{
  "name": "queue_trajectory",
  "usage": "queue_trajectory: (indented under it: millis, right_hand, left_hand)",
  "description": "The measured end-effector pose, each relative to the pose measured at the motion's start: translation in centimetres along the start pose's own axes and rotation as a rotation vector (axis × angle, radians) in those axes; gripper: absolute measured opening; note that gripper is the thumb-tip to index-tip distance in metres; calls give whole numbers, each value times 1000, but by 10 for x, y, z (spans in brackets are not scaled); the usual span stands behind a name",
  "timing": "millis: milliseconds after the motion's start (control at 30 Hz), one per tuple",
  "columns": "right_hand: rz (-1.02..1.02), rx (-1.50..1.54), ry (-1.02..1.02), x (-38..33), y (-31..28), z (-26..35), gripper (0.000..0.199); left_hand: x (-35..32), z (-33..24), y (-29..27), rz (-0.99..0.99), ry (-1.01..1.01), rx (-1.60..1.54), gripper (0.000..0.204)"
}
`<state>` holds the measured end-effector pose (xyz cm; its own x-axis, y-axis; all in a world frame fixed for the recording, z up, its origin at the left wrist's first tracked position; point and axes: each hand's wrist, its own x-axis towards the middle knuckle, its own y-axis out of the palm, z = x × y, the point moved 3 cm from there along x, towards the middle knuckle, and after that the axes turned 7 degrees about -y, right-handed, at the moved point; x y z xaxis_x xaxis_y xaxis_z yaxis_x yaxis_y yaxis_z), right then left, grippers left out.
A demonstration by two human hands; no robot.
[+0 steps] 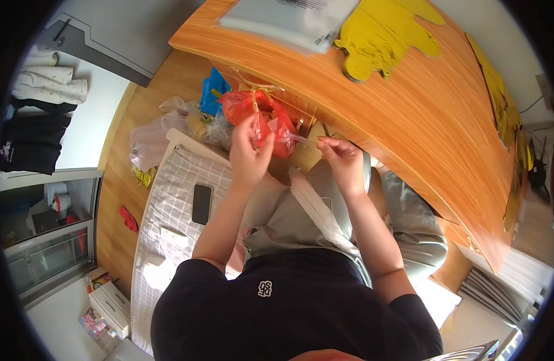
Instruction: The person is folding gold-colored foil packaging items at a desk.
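My left hand [251, 157] is closed in a pinch in front of a red plastic bag [236, 107]; what lies between its fingers is too small to make out. To its right, my right hand [344, 165] pinches the end of a thin clear plastic strip [301, 139]. The strip stretches toward my left thumb, across the front of the red bag. A long white strip of film or paper [316, 204] lies over my lap, below and between the hands. The red bag hangs open by the desk edge, with crumpled pieces inside.
A wooden desk [409, 90] spans the upper right, bearing clear plastic packets [283, 21] and yellow flat cutouts [382, 39]. At left, a black phone [202, 203] rests on a checked bed [183, 171]. Plastic bags [153, 135] and a red slipper [128, 218] lie on the floor.
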<state>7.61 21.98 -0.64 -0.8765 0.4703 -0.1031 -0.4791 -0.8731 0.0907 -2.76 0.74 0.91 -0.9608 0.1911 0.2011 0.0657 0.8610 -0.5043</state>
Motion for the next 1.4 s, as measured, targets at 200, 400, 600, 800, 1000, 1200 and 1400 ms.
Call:
queue_trajectory:
  millis: [200, 400, 600, 800, 1000, 1200, 1400]
  right_hand:
    - [24, -401, -247, 39, 65, 15, 13]
    - [120, -964, -713, 63, 103, 3, 16]
    - [298, -829, -555, 71, 119, -8, 24]
    - [465, -578, -430, 59, 113, 0, 38]
    - [400, -1070, -773, 53, 110, 6, 27]
    - [174, -926, -613, 45, 91, 27, 15]
    - [275, -640, -461, 7, 44, 38, 28]
  left_hand:
    - [24, 65, -16, 133, -156, 325, 34]
    - [12, 34, -21, 321, -266, 69, 24]
    - [15, 24, -38, 367, -213, 56, 23]
    - [14, 27, -35, 421, -159, 51, 21]
    - [14, 14, -28, 420, -150, -4, 23]
    - [13, 16, -27, 407, -157, 75, 23]
    - [13, 10, -36, 384, -81, 114, 24]
